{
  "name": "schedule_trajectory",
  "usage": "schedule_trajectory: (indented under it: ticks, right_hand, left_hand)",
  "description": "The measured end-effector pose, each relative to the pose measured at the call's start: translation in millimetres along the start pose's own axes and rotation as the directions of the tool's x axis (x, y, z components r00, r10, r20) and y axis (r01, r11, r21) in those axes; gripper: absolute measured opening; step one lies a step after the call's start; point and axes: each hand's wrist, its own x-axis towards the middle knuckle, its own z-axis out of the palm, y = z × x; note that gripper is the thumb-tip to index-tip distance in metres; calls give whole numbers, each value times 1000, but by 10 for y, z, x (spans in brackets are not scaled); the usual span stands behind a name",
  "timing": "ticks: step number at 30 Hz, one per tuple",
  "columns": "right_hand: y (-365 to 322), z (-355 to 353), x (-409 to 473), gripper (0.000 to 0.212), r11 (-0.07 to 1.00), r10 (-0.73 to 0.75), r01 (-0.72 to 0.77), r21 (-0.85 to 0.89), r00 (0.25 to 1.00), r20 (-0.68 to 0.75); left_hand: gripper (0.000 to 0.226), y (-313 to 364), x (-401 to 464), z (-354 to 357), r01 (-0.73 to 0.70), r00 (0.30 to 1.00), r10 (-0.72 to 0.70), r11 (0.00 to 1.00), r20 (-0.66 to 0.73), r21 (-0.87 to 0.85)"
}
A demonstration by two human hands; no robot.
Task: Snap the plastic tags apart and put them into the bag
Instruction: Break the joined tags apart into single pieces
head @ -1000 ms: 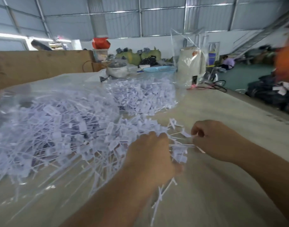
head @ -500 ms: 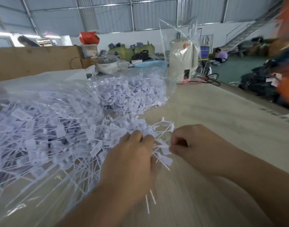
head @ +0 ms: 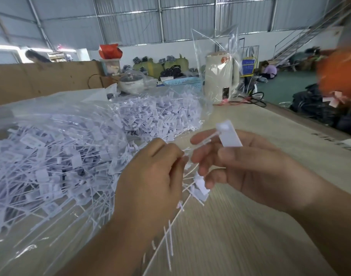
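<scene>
My left hand (head: 150, 176) grips a bundle of white plastic tags (head: 198, 188) whose thin stems stick out below it. My right hand (head: 240, 166) pinches a single white tag (head: 229, 134) between thumb and fingers, its flat head raised above the hand and its stem pointing toward my left hand. A large clear plastic bag (head: 57, 148) full of loose white tags lies on the table at the left. A second heap of tags in clear plastic (head: 160, 114) lies behind it.
The wooden table (head: 250, 226) stretches right and forward. At its far end stand a cream kettle (head: 220, 76) in clear wrap, a blue basket (head: 182, 82), a pot (head: 130, 82) and a cable (head: 254, 98). A cardboard wall (head: 41, 80) rises at back left.
My right hand has lifted away from the bundle with one tag pinched in it. My left hand stays closed on the bundle. The view has tilted and come closer.
</scene>
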Motion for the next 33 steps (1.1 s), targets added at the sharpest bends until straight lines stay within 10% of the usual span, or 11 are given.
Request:
schedule_trajectory:
  ticks: [5,14,25,33]
  right_hand:
    - [145,84,26,13,938,-198,169,-301,978,-67]
    - [205,-66,68,23,879,-376,111,-464,759,-532]
    - [132,-301,132,35,982,-189,125,-144,554,-811]
    - [194,-342,187,33,992,47,61,108,622,-782]
  left_hand:
    - [16,111,-40,32,-22,999,18,990,-26,-139]
    - [32,-91,-177,148,148,841,-197,980,504,136]
    - [73,-102,-150,187,201,915,-213,977,344,70]
    - [47,-115,-142,164,315,924,-272,939,268,-134]
